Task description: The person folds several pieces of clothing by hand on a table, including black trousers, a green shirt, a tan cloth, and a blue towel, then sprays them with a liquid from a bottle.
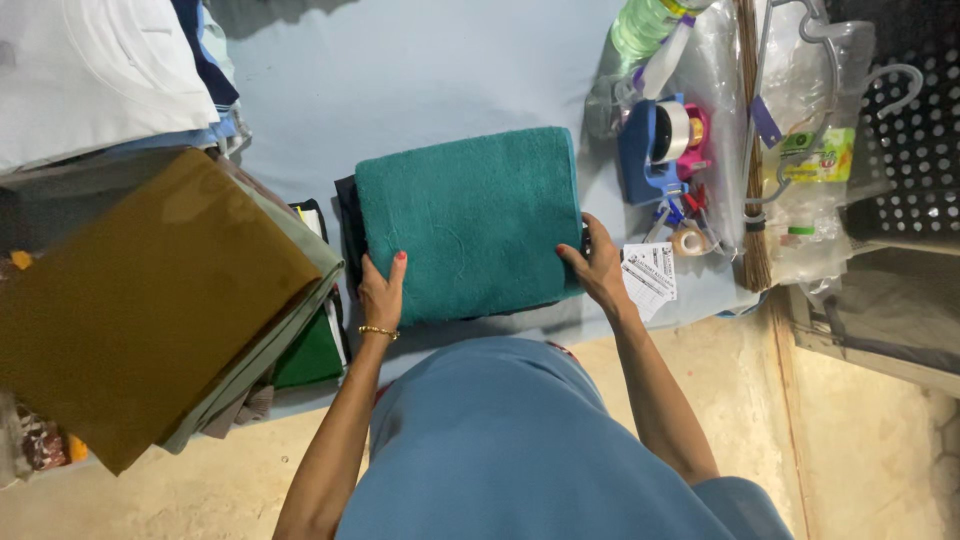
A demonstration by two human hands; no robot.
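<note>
Centrally, one folded teal towel (pixel 465 225) lies flat on the pale blue cloth that covers the tabletop (pixel 400 80), resting on a darker folded piece whose edge shows at its left side. The towel is nearly square; its slightly longer axis runs left to right, and it sits a little skewed to the table's near edge.

Left hand (pixel 382 292): at the towel's near left corner, fingers laid up along the left edge, thumb on top. The grip is a loose clasp on the edge, not a fist. A thin gold bangle (pixel 379 331) sits at that wrist.

Right hand (pixel 597 268): at the near right corner, fingers curled round the right edge, thumb pressing the top. Both hands are equally close; the towel lies directly ahead of and between them.

To the left: a stack of folded cloth (pixel 150 300), brown uppermost, grey-green beneath, overhanging the table. White and blue folded garments (pixel 90 70) lie at the far left.

To the right: a blue tape dispenser (pixel 650 150), a green bottle (pixel 645 25), clear plastic bags (pixel 810 170), a thin broom (pixel 752 150), white printed slips (pixel 650 275), and a dark perforated crate (pixel 910 150).

Below: a bare, worn concrete floor (pixel 850 450).
</note>
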